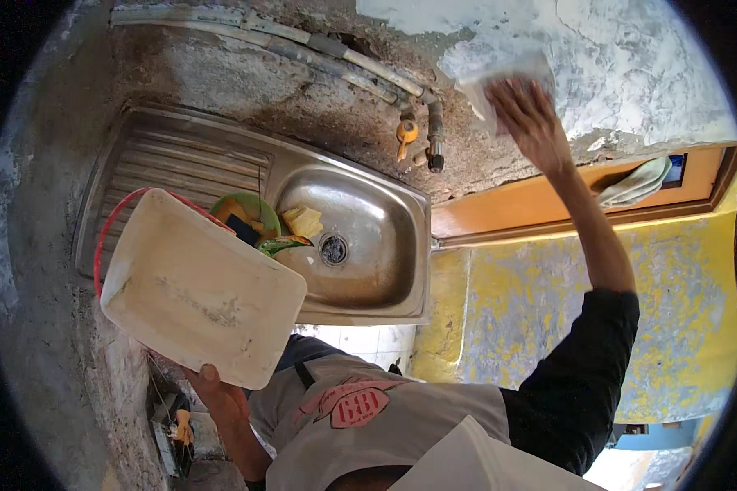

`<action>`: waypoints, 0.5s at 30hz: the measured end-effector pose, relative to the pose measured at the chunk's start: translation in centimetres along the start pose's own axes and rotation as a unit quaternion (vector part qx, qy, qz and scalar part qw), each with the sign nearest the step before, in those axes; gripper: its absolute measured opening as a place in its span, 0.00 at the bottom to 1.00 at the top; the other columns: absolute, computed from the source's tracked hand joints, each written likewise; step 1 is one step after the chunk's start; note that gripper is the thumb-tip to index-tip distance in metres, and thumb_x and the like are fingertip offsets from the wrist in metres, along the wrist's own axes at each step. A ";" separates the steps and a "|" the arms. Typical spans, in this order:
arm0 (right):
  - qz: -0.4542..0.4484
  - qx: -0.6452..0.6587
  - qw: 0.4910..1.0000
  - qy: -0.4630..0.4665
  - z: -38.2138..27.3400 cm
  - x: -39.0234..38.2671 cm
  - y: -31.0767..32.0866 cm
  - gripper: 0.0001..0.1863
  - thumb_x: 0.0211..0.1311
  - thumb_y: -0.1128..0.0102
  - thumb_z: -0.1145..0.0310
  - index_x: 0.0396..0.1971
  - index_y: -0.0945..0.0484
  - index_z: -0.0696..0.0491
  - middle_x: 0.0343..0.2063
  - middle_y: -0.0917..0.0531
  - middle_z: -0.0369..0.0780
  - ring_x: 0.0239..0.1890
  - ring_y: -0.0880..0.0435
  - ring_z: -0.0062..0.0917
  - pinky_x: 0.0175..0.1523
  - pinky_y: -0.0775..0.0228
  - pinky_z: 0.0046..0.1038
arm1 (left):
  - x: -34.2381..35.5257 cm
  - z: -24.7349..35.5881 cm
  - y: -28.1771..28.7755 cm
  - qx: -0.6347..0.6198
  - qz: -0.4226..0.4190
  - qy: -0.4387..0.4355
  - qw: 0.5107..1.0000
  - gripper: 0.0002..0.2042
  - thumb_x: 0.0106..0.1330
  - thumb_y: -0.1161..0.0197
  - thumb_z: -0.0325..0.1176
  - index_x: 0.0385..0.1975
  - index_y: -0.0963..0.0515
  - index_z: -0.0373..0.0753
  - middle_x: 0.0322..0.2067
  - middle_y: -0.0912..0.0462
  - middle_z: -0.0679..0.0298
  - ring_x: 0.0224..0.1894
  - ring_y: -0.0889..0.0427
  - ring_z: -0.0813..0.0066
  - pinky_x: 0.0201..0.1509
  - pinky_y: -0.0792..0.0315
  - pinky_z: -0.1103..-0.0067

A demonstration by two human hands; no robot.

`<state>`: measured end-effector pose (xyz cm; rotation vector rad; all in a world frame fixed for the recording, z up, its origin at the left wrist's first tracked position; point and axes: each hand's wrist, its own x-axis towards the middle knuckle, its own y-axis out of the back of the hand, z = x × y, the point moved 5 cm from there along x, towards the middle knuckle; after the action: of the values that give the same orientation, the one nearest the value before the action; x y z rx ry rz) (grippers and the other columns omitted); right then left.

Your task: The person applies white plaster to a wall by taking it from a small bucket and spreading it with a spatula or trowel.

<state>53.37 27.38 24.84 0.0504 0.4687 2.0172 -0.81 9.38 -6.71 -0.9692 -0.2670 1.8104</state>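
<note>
My left hand (214, 391) grips the lower edge of a cream rectangular plastic tub (196, 278), thumb over the rim. The tub is tilted so that its inside shows, with a thin grey smear on the bottom. A red handle (106, 233) loops along its far left side. High on the right, my right hand (526, 114) presses a pale, thin flat piece (487, 94) against the wall (606, 61), which is patchy with white coating. Motion blurs this piece, so its exact kind is unclear.
Below the wall is a steel sink (348, 245) with a ribbed drainboard (188, 147). A green bowl (258, 209) and a yellowish crumpled lump (303, 221) sit beside the basin. Pipes (344, 61) and an orange-handled tap (407, 135) jut out. A cloth (637, 184) hangs over an orange wooden frame (532, 217).
</note>
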 end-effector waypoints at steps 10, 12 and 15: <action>0.125 0.037 0.991 -0.018 0.5 9.3 11.0 0.36 0.65 0.40 0.63 0.74 0.34 0.39 0.77 0.36 0.33 0.78 0.40 0.30 0.83 0.54 0.47 | 0.4 1.4 -0.5 0.056 -0.013 0.003 0.998 0.64 0.48 0.20 0.53 0.81 0.58 0.42 0.72 0.40 0.53 0.71 0.34 0.55 0.72 0.33 0.60; 0.127 -0.023 0.992 -0.013 0.4 14.6 11.3 0.39 0.64 0.38 0.63 0.76 0.38 0.35 0.77 0.38 0.29 0.78 0.40 0.23 0.84 0.55 0.40 | 0.6 1.4 0.8 0.060 -0.002 0.010 0.998 0.64 0.48 0.20 0.52 0.81 0.59 0.43 0.72 0.41 0.53 0.71 0.35 0.55 0.73 0.34 0.60; 0.170 -0.024 0.985 0.016 0.5 21.1 12.4 0.34 0.67 0.40 0.63 0.73 0.35 0.45 0.75 0.35 0.36 0.77 0.38 0.31 0.83 0.53 0.44 | 1.7 1.1 2.7 0.037 -0.091 -0.010 0.995 0.52 0.61 0.25 0.45 0.80 0.56 0.48 0.74 0.40 0.57 0.73 0.35 0.54 0.73 0.31 0.54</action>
<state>32.93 40.72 26.19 0.0718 0.4554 2.3661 -3.66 9.86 -8.37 -0.8476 -0.2905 1.6527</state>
